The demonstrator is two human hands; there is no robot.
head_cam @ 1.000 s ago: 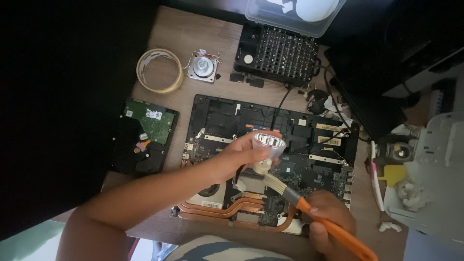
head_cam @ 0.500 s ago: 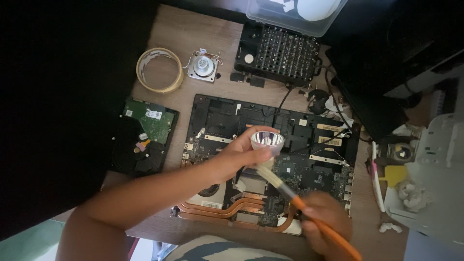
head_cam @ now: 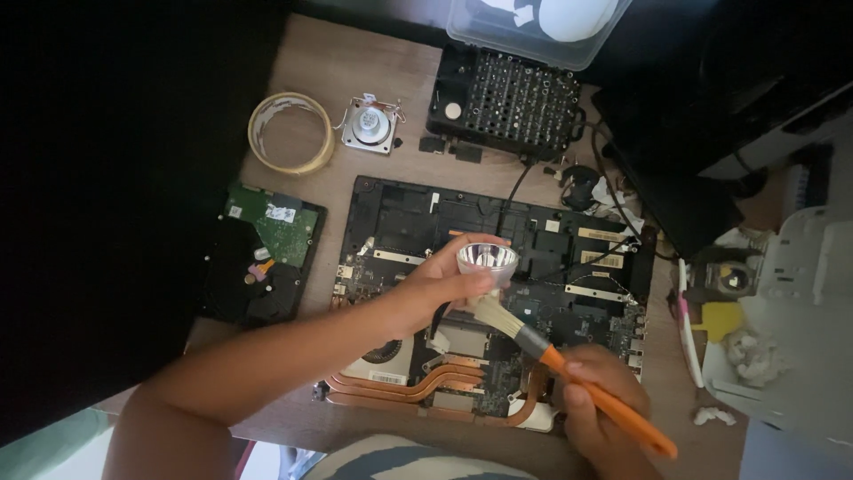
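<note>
My left hand (head_cam: 442,283) holds a small shiny reflector cup (head_cam: 487,260), open end up, over an opened laptop base (head_cam: 400,222) with its mainboard and copper heat pipes (head_cam: 418,388) exposed. In my right hand (head_cam: 597,397) is a brush with an orange handle (head_cam: 613,409) and a grey ferrule. Its pale bristles (head_cam: 491,311) touch the underside of the cup.
A roll of tape (head_cam: 290,133) and a small square speaker (head_cam: 370,125) lie at the back left. A bare hard drive (head_cam: 264,252) sits left of the laptop. Behind it stand a black bit holder (head_cam: 508,100) and a clear plastic box (head_cam: 542,27). Clutter fills the right side.
The cup has turned so that its open end faces up. The brush has slid left, its bristles now under the cup.
</note>
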